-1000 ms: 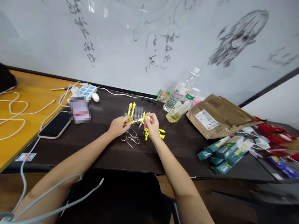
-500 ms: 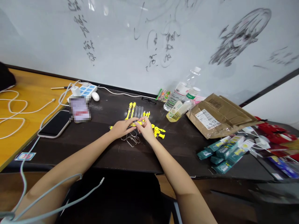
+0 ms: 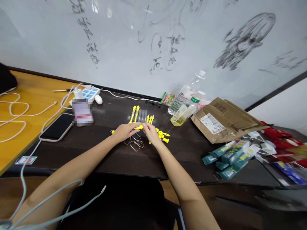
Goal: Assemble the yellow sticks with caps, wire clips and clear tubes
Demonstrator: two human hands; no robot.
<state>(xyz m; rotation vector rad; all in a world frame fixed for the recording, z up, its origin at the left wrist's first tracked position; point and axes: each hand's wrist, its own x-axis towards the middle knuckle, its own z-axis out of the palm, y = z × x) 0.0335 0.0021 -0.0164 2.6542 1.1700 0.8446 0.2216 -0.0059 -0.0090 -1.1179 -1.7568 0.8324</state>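
My left hand (image 3: 125, 130) and my right hand (image 3: 151, 131) meet over the dark table, fingers closed on a small yellow plastic piece (image 3: 139, 127) between them. The fingers hide most of it. Just beyond them lie two long yellow rods (image 3: 135, 114) and several clear tubes (image 3: 143, 115) in a row, with small yellow pins (image 3: 150, 119) beside the tubes. Loose yellow plastic parts (image 3: 163, 135) are scattered to the right of my right hand. Bent metal wire pieces (image 3: 136, 144) lie on the table in front of my left hand.
On the left are a phone (image 3: 57, 127), a power strip (image 3: 90, 93) and white cables. Bottles (image 3: 181, 114), a brown parcel (image 3: 220, 121) and green boxes (image 3: 233, 156) occupy the right side. A whiteboard (image 3: 120, 48) rises behind the dark table (image 3: 182, 159). Another cable (image 3: 88, 201) hangs across my left arm.
My right hand has turned slightly, its fingers lying lower over the yellow piece, which remains between both hands. My left hand stays almost in place. The view has shifted slightly.
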